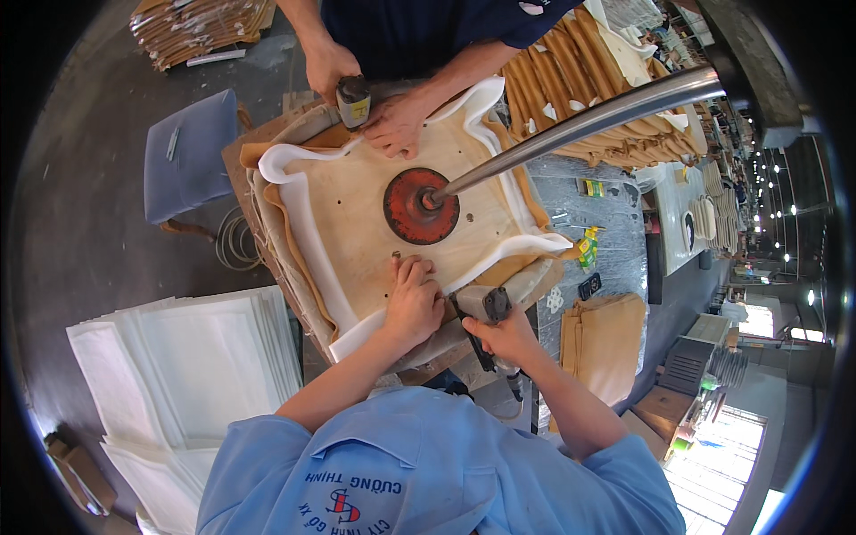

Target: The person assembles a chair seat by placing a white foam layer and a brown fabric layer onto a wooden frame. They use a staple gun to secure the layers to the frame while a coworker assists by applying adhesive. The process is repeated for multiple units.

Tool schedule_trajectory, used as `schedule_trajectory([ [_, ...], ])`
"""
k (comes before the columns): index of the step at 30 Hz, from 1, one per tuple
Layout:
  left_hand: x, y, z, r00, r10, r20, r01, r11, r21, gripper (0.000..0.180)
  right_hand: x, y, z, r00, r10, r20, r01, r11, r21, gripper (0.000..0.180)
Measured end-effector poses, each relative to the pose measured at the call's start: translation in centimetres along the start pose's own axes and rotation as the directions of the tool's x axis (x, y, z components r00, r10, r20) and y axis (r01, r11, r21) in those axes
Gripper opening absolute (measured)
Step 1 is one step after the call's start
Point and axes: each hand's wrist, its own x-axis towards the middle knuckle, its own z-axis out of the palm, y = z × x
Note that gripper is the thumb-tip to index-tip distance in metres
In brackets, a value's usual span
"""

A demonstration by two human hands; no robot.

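A pale plywood seat panel (pixel 343 236) lies underside up, with white foam (pixel 303 236) and a tan cover (pixel 526 278) around its edges. A red round press foot (pixel 410 218) on a metal rod (pixel 580 129) bears on its middle. My left hand (pixel 415 299) is at the near edge, fingers bent over the turned-up cover; the grip is partly hidden. My right hand (pixel 506 337) is closed round a staple gun (pixel 483 305), its nose by the near edge. Opposite, a co-worker's hand (pixel 330 67) holds another staple gun (pixel 354 100), while their other hand (pixel 397 125) presses the far edge.
White foam sheets (pixel 187 366) are stacked at left, below a blue padded stool (pixel 192 156). Tan covers are piled at far right (pixel 597 85), with a folded tan stack (pixel 602 348) nearer. Small boxes (pixel 588 248) lie on a plastic-covered table (pixel 571 214).
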Motion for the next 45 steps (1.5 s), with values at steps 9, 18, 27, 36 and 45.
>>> schedule_trajectory([
  [9, -0.2, 0.1, 0.3, 1.000, -0.002, -0.011, 0.001, 0.999, -0.034, 0.004, -0.1, -0.3, 1.0, 1.000, 0.030, -0.006, -0.031, 0.995, -0.096, 0.033],
  [18, -0.1, -0.2, -0.8, 1.000, 0.011, 0.011, -0.011, 1.000, 0.009, 0.003, -0.2, -0.5, 1.4, 0.999, 0.016, -0.036, -0.016, 1.000, -0.003, 0.030],
  [27, 0.1, 0.0, -0.7, 0.999, -0.032, 0.002, 0.032, 0.998, -0.060, 0.003, -0.9, -0.5, 1.9, 1.000, 0.000, -0.008, 0.000, 1.000, -0.028, 0.031],
  [36, 0.1, -1.6, -1.2, 0.994, 0.107, 0.008, -0.107, 0.994, -0.003, 0.029, 0.0, 0.1, 2.8, 0.994, -0.074, -0.083, 0.059, 0.982, -0.178, 0.033],
  [45, -0.5, -2.5, -2.6, 0.995, 0.099, 0.024, -0.096, 0.990, -0.099, 0.038, -0.4, -0.5, 3.3, 0.998, 0.066, -0.021, -0.068, 0.992, -0.104, 0.034],
])
